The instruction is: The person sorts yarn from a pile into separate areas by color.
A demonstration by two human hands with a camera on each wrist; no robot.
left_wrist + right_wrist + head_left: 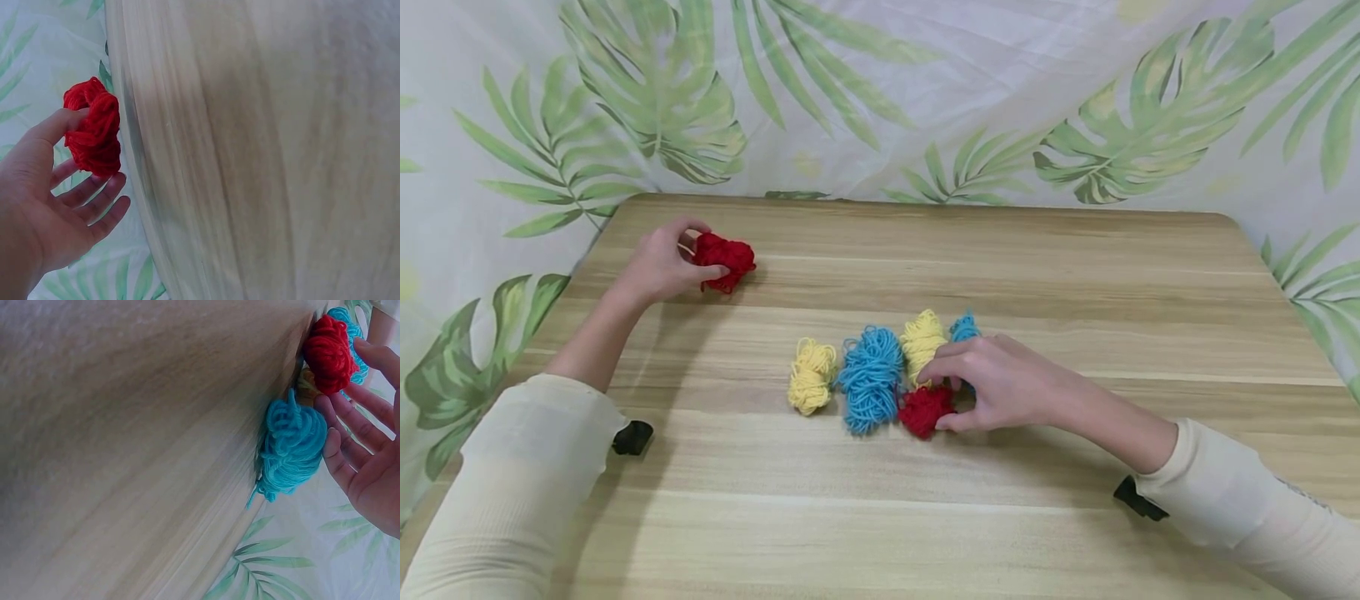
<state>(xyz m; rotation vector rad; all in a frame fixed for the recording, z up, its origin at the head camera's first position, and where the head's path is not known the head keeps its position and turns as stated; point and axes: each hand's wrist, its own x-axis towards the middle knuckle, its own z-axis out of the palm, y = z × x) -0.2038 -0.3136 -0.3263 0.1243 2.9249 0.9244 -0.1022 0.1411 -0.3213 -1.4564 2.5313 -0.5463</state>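
In the head view, my left hand (662, 262) pinches a red yarn bundle (727, 262) near the table's far left. The left wrist view shows the thumb on this red bundle (94, 128), with the other fingers loosely spread below. My right hand (1003, 379) has thumb and index finger at opposite sides of a smaller red yarn bundle (925, 411), low at the table surface. Beside it stand a large blue bundle (871, 379) and a yellow bundle (922, 342). A second blue bundle (964, 327) is partly hidden behind the right hand; in the right wrist view a blue bundle (290, 447) touches its fingers.
Another yellow yarn bundle (812, 377) lies left of the large blue one. All the bundles are on a wood-grain table (865, 533). A leaf-patterned cloth (970, 75) hangs behind its far edge. Black wrist devices (632, 437) show at both sleeves.
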